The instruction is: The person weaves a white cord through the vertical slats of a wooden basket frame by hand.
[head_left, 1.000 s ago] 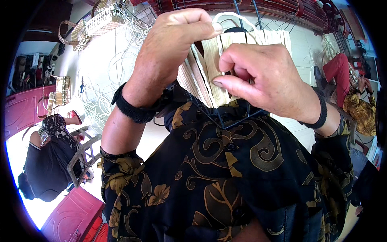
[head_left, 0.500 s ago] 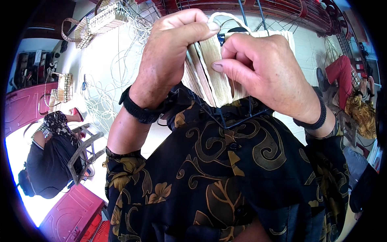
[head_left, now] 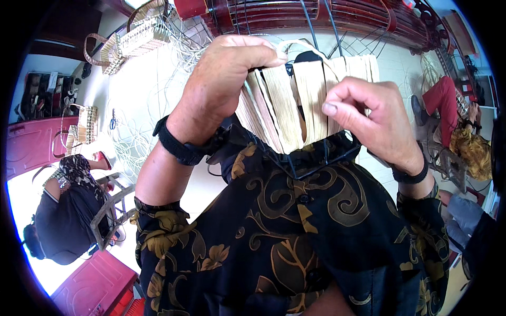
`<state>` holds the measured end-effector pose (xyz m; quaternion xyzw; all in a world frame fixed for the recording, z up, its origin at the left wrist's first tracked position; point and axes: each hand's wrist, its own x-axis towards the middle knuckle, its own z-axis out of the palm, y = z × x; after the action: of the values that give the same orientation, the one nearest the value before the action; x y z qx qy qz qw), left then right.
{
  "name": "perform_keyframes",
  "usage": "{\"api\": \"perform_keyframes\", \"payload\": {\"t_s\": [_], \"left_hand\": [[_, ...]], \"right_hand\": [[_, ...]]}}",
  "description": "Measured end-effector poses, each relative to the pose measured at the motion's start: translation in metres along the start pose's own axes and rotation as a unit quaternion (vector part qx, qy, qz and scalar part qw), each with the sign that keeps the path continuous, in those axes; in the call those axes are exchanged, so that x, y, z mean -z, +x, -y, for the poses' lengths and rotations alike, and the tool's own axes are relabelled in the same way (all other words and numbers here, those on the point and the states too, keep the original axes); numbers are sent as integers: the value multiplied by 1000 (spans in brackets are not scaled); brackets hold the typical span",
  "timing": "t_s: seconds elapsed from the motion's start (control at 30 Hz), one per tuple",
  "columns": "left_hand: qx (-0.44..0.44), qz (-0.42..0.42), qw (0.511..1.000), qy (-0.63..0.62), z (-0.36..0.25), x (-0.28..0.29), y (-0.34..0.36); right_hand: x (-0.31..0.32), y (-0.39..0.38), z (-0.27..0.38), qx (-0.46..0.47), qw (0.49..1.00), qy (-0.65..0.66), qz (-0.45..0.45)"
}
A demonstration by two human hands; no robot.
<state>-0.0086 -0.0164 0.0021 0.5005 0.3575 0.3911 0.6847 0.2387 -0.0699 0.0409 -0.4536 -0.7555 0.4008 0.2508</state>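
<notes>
In front of my chest is a dark wire basket frame, part of it wrapped in bands of pale cord. My left hand is closed at the upper left of the wrapping, thumb and finger pinching the cord by the top edge. From there a loose loop of pale cord arches over to the right and runs down behind the fingers of my right hand. That hand is curled, thumb against forefinger, at the front of the right-hand bands. Its fingers partly hide the cord there.
Finished-looking woven baskets stand at the far left, near tangled loose cord on the floor. One person sits at the left by a wooden stool; another person is at the right. A red slatted bench lies beyond the frame.
My right hand has moved right and down, away from my left hand, uncovering more of the wrapped bands. The left hand keeps its pinch; the whole piece appears slightly lower in view.
</notes>
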Motion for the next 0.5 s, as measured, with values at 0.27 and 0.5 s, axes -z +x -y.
{"api": "perform_keyframes", "payload": {"t_s": [0.27,0.5], "left_hand": [[45,5,998,-37,1,9,4],[13,-8,998,-65,5,6,2]], "right_hand": [[2,-6,-12,119,992,-17,-41],[1,57,-5,320,903,-238,-160]]}}
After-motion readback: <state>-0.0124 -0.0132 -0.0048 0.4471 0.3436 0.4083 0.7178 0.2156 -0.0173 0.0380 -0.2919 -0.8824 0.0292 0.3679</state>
